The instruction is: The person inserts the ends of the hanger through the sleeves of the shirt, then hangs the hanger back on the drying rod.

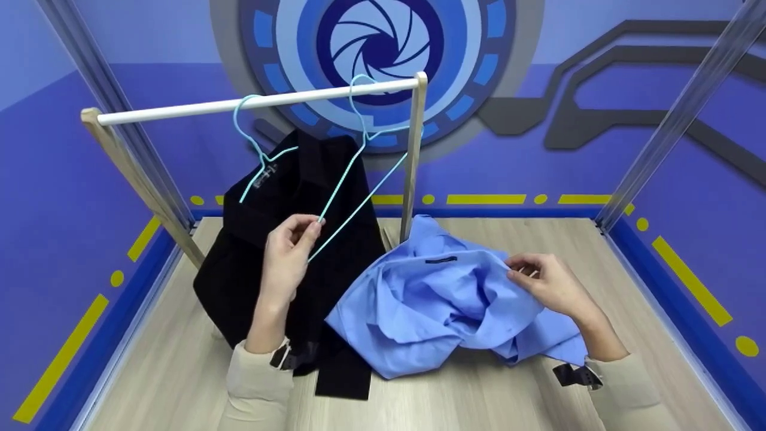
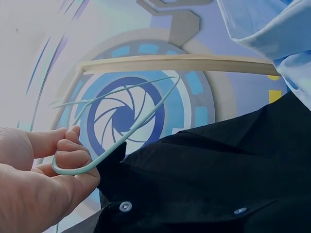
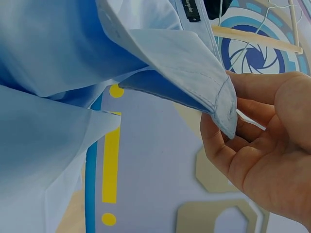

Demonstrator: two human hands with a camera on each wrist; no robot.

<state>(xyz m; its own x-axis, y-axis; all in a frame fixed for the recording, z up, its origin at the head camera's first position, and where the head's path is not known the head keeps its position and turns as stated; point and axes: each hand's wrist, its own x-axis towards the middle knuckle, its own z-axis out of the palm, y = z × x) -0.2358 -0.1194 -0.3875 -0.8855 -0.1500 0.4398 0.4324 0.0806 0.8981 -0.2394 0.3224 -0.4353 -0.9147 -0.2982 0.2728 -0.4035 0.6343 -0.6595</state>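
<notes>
A light-blue shirt [image 1: 419,323] with a dark collar label droops from my right hand [image 1: 547,281], which pinches its collar edge between thumb and fingers. The right wrist view shows the collar tip [image 3: 224,104] caught in that grip. My left hand [image 1: 288,257] pinches one arm of a bare mint-green hanger [image 1: 342,178], whose hook is over the white rail [image 1: 239,105]. In the left wrist view, the end of the hanger [image 2: 104,154] loops past the curled fingers. Behind the left hand a black shirt [image 1: 257,239] hangs on another mint hanger [image 1: 258,146].
The rail sits on wooden posts, one at the left [image 1: 143,185] and one at the right [image 1: 414,161]. A wood-look tabletop [image 1: 634,323] lies beneath, with blue patterned panels [image 1: 508,173] around it. The black shirt's lower part reaches the tabletop.
</notes>
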